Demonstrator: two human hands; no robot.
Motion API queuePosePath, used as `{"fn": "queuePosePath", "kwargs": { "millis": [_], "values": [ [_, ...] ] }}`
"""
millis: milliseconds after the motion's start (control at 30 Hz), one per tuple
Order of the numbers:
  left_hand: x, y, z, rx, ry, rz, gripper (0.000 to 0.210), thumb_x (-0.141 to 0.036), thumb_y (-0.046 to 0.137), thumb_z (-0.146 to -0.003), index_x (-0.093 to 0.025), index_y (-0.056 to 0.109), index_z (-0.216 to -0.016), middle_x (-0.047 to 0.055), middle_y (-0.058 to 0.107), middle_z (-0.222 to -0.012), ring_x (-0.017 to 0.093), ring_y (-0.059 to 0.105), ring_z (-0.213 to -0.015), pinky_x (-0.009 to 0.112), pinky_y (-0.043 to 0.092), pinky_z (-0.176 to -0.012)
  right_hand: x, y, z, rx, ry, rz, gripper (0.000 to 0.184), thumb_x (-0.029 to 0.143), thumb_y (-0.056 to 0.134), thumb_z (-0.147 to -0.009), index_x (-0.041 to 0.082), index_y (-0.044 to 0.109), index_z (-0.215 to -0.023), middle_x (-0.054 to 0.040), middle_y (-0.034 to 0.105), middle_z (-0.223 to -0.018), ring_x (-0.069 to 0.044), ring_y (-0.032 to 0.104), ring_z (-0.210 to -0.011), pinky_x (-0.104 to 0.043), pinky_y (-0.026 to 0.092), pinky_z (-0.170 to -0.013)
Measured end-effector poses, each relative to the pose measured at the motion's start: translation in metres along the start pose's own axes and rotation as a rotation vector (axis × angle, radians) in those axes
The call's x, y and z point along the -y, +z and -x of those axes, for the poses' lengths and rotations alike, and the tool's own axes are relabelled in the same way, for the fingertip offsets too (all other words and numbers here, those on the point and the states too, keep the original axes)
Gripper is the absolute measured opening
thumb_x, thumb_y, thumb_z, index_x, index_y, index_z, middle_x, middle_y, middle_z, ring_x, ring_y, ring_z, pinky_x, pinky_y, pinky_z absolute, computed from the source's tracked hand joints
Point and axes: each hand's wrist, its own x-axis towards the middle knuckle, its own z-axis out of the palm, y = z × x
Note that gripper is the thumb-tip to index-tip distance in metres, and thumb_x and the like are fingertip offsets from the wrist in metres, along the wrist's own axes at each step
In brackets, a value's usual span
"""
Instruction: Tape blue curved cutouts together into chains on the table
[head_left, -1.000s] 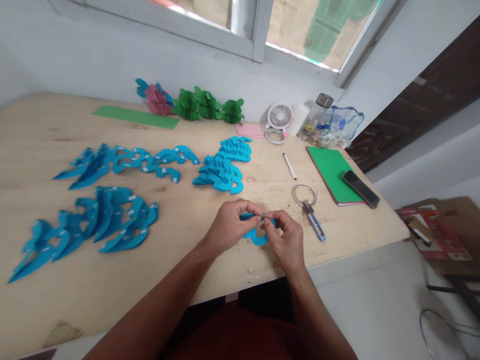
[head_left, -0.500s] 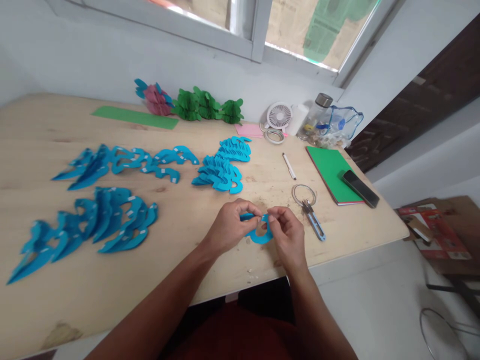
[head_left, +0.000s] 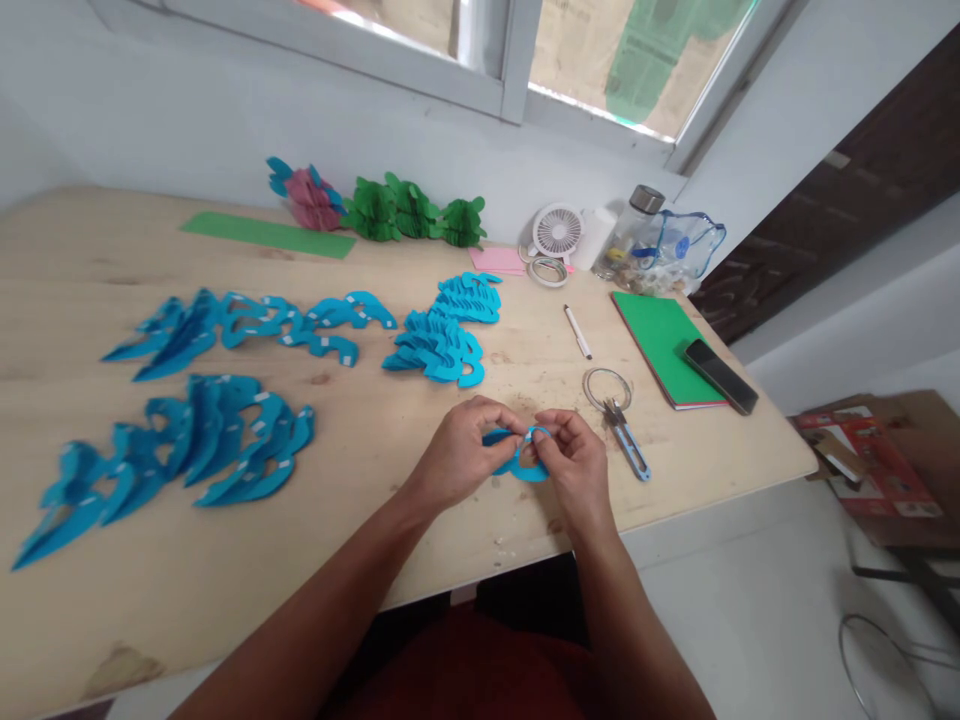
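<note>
Between my two hands is a curved blue paper cutout (head_left: pixel 531 472), held above the front part of the table. My left hand (head_left: pixel 469 450) pinches its left part between thumb and fingers. The thumb and fingertips of my right hand (head_left: pixel 579 462) close on its right side, very near the left fingertips. A small white patch shows on the paper between them. Beyond my hands lie piles of blue cutouts (head_left: pixel 435 348). To the left, folded blue paper shapes with white patches (head_left: pixel 240 440) spread over the wooden table (head_left: pixel 360 590).
Right of my hands are thread snips (head_left: pixel 628 440) and a ring of wire (head_left: pixel 609 388). A white pen (head_left: pixel 577 332), a green pad (head_left: pixel 652 350) and a phone (head_left: pixel 720 376) lie farther right. Along the wall stand green paper figures (head_left: pixel 412 208), a small fan (head_left: pixel 558 232) and a bottle (head_left: pixel 634 230).
The blue cutout has tilted and shifted slightly between my fingers. My right hand has moved a little leftward and up, and my left hand stays almost in place.
</note>
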Motion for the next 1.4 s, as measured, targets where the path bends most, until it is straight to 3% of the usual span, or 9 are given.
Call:
{"fn": "queuePosePath", "kwargs": {
  "millis": [433,933,1400],
  "values": [
    [-0.005,-0.0003,0.0004,-0.025,-0.009,0.043,0.007,-0.017,0.062,-0.071,-0.018,0.068,-0.068,0.003,0.068,-0.072,0.016,0.063,-0.074,0.029,0.052,-0.072,0.0013,0.0013,-0.002,0.004,0.01,-0.001,0.022,0.028,0.066,-0.069,0.018,0.057,-0.087,0.0023,0.062,-0.064,-0.011,0.058,-0.052,-0.023,0.047,-0.049],
    [-0.0084,0.0001,-0.0002,0.034,-0.102,0.178,0.008,-0.023,0.063,-0.07,-0.015,0.065,-0.071,0.002,0.066,-0.07,0.013,0.06,-0.064,0.023,0.049,-0.057,0.0034,0.0008,-0.0015,0.02,0.028,-0.022,0.021,0.031,0.066,-0.07,0.018,0.058,-0.084,0.0035,0.06,-0.06,-0.011,0.056,-0.05,-0.022,0.043,-0.049],
    [-0.0052,-0.0001,-0.001,0.04,-0.103,0.247,0.003,-0.017,0.064,-0.07,-0.015,0.062,-0.07,0.001,0.063,-0.07,0.011,0.058,-0.065,0.022,0.05,-0.062,0.0043,0.0007,0.0004,0.027,0.049,-0.062,0.018,0.028,0.068,-0.067,0.018,0.059,-0.079,0.0037,0.062,-0.06,-0.011,0.057,-0.051,-0.022,0.043,-0.05]
  ]
}}
